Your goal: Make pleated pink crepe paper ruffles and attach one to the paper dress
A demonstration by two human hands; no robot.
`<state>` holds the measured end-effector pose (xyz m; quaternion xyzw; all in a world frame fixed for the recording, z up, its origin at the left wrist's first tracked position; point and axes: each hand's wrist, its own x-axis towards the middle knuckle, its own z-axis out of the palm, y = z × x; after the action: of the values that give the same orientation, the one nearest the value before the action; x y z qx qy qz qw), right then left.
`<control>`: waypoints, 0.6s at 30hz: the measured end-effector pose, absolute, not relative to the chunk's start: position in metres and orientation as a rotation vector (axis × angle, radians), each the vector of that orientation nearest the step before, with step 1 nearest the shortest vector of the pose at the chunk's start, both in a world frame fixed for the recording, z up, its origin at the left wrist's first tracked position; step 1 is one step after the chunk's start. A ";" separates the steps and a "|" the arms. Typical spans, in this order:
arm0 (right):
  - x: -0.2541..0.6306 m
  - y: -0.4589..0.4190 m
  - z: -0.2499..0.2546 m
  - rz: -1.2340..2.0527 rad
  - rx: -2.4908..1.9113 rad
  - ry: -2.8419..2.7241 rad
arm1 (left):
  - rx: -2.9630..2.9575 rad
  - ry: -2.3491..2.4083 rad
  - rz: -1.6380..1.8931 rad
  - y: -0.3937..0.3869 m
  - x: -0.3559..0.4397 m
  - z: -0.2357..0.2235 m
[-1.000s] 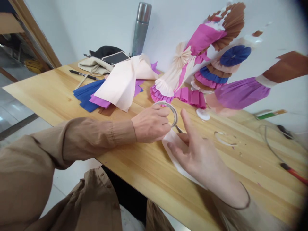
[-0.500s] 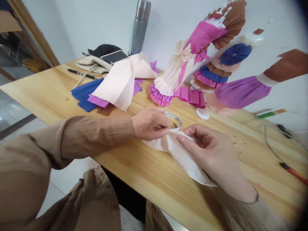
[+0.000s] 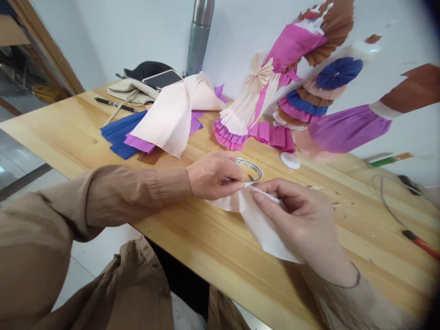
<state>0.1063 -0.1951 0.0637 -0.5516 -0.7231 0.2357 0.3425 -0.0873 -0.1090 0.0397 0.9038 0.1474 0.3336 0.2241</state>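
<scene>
A strip of pale cream crepe paper point(image 3: 266, 229) stretches between my two hands, just above the table. My left hand point(image 3: 216, 176) pinches its gathered upper edge between thumb and fingers. Closer to the right end, my right hand point(image 3: 299, 217) grips the same edge between thumb and forefinger, with the rest of the strip hanging below. Right behind the fingertips, a roll of tape point(image 3: 256, 170) lies on the table, partly covered by my left hand.
Sheets of cream paper point(image 3: 170, 114), with blue paper point(image 3: 125, 133) under them, lie at the back left. Paper-dressed figures point(image 3: 264, 85) stand along the wall beside a steel flask point(image 3: 199, 39). A phone point(image 3: 163, 79), a pen point(image 3: 115, 105) and a red-handled tool point(image 3: 421, 243) are on the table point(image 3: 178, 256).
My right hand has moved a little left, closer to my left hand, and the hanging paper has shifted with it. My left hand keeps its pinch almost unmoved.
</scene>
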 end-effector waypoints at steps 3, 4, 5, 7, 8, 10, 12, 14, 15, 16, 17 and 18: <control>0.106 -0.195 0.062 0.568 -1.461 -1.872 | 2.475 0.396 0.920 -0.110 -0.087 0.040; 0.106 -0.194 0.062 0.559 -1.464 -1.875 | 2.470 0.391 0.917 -0.110 -0.087 0.040; 0.106 -0.194 0.062 0.557 -1.463 -1.881 | 2.469 0.384 0.915 -0.110 -0.087 0.041; 0.106 -0.195 0.061 0.562 -1.460 -1.893 | 2.474 0.380 0.912 -0.110 -0.087 0.041; 0.106 -0.195 0.061 0.557 -1.460 -1.893 | 2.478 0.382 0.912 -0.110 -0.087 0.041; 0.106 -0.195 0.060 0.541 -1.469 -1.876 | 2.481 0.383 0.927 -0.110 -0.086 0.041; 0.106 -0.195 0.059 0.538 -1.486 -1.834 | 2.486 0.370 0.950 -0.110 -0.086 0.040; 0.106 -0.194 0.057 0.566 -1.498 -1.792 | 2.496 0.357 0.962 -0.110 -0.086 0.040; 0.106 -0.194 0.057 0.580 -1.499 -1.774 | 2.499 0.356 0.958 -0.110 -0.086 0.039; 0.105 -0.193 0.056 0.591 -1.501 -1.757 | 2.502 0.360 0.949 -0.110 -0.086 0.039; 0.105 -0.193 0.056 0.601 -1.502 -1.742 | 2.503 0.363 0.941 -0.110 -0.086 0.039; 0.104 -0.193 0.056 0.613 -1.501 -1.725 | 2.504 0.364 0.937 -0.110 -0.086 0.039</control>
<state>0.1037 -0.1931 0.0560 -0.5871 -0.6748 0.2397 0.3774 -0.0858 -0.1102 0.0389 0.9053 0.1315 0.3387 0.2201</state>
